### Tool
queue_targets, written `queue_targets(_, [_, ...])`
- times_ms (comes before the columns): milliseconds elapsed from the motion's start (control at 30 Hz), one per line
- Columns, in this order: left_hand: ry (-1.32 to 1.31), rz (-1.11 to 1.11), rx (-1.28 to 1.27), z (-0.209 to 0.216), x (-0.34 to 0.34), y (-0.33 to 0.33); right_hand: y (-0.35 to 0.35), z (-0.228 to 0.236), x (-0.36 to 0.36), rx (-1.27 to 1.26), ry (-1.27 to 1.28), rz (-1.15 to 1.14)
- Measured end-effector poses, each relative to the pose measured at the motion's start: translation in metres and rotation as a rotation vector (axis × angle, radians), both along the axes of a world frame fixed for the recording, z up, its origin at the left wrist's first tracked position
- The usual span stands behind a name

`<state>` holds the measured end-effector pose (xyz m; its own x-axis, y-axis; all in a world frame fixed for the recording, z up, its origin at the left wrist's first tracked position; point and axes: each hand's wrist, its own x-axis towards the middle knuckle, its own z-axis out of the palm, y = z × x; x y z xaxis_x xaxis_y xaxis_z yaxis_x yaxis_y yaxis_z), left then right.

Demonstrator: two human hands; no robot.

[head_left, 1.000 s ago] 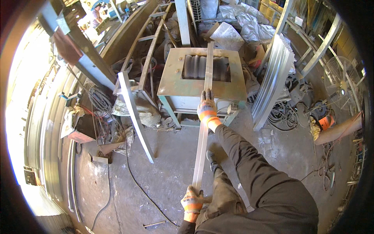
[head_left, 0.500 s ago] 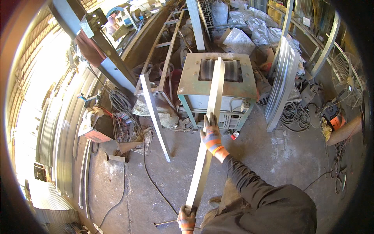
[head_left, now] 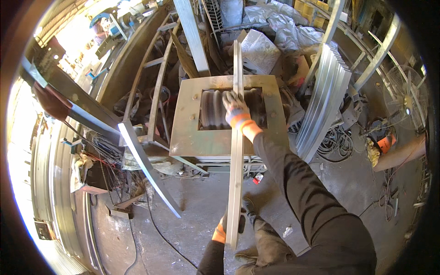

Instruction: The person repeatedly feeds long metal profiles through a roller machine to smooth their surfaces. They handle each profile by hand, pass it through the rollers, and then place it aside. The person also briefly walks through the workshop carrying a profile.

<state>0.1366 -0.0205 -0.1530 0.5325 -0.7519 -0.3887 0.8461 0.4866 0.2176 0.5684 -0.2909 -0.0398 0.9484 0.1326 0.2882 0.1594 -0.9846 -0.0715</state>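
A long, straight metal bar [head_left: 235,183] runs away from me across the top of a steel machine [head_left: 185,133]. In the machine's rectangular opening, dark ribbed rollers [head_left: 212,110] show on both sides of the bar. My right hand [head_left: 235,107], in a grey and orange glove, is closed over the bar above this opening. Low at the near end, my left hand [head_left: 222,228], gloved too, grips the same bar; the bar hides part of its fingers. The bar's far end reaches past the machine's back edge.
Another metal bar [head_left: 145,166] leans at the machine's left, against a rusty frame [head_left: 160,80]. Ribbed metal panels [head_left: 323,96] stand to the right, near coiled cables [head_left: 337,144] and a fan [head_left: 405,103]. A cable [head_left: 158,233] crosses the floor. Far left, a person [head_left: 98,34] is visible.
The bar has gone forward over the machine and now points more straight ahead. My right hand has moved from in front of the machine to above its opening. The view has shifted closer.
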Motion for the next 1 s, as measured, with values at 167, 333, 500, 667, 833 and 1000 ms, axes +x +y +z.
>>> queue_targets(167, [-0.027, 0.012, 0.176, -0.028, 0.145, -0.062, -0.035, -0.01, 0.135, -0.032, 0.026, -0.167])
queue_targets(333, [-0.135, 0.044, 0.028, -0.065, 0.18, -0.079, -0.057, -0.022, 0.173, -0.013, -0.011, -0.308])
queue_targets(500, [-0.369, 0.134, 0.406, -0.088, 0.091, -0.062, -0.036, -0.032, 0.114, -0.01, 0.14, -0.262])
queue_targets(667, [0.081, 0.041, 0.059, -0.055, -0.032, -0.001, 0.01, -0.03, -0.017, 0.075, 0.048, -0.233])
queue_targets(833, [-0.041, 0.006, 0.26, -0.015, -0.178, 0.047, 0.068, -0.038, -0.175, 0.104, -0.026, -0.199])
queue_targets(1000, [0.148, -0.028, 0.306, -0.011, -0.329, 0.119, 0.134, -0.037, -0.338, 0.098, -0.039, -0.171])
